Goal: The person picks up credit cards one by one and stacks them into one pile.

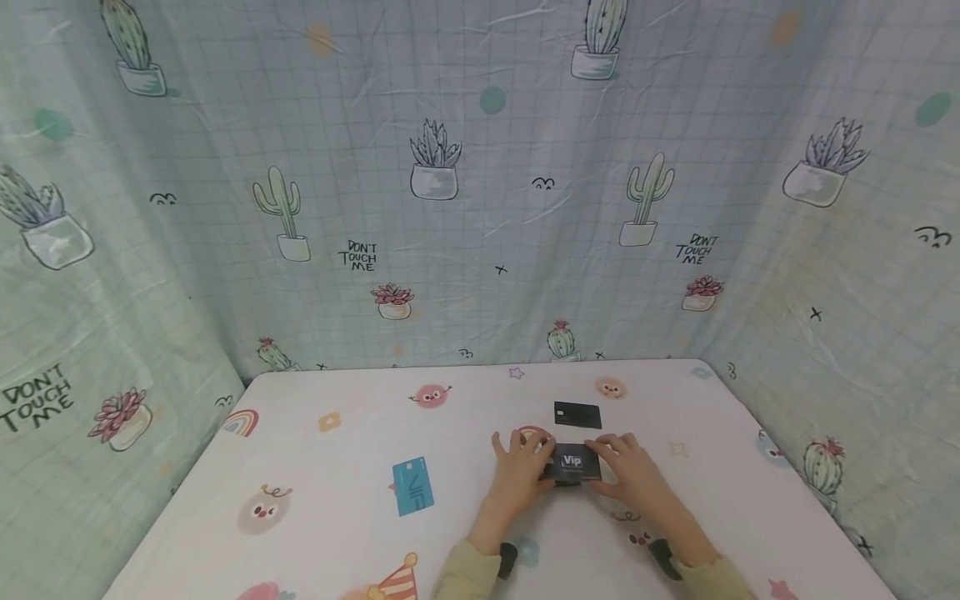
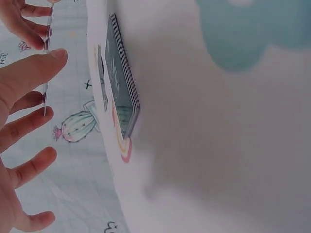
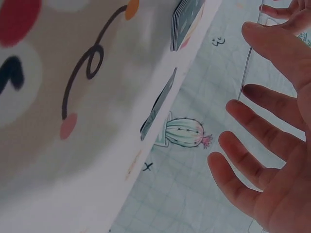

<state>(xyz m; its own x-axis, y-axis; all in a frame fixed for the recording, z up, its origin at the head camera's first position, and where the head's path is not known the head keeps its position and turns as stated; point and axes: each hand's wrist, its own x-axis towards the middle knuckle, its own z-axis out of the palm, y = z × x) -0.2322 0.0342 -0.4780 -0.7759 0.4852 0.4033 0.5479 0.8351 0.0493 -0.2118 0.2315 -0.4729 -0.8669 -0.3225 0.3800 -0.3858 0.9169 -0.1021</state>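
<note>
A dark card [image 1: 576, 461] marked "Vip" is pinched at its left edge by my left hand [image 1: 517, 477] and at its right edge by my right hand [image 1: 636, 477]. In both wrist views this card appears edge-on as a thin line, raised off the table. Beneath it lies a stack of cards [image 2: 120, 80], mostly hidden in the head view. The remaining fingers of each hand are spread apart. Just behind the hands, a single black card [image 1: 577, 415] lies flat on the table.
Left of my hands, a blue card [image 1: 412, 486] with VIP lettering lies on the white table [image 1: 315, 475], which has printed cartoon figures. A curtain [image 1: 480, 225] with cactus drawings hangs behind the table and along both sides.
</note>
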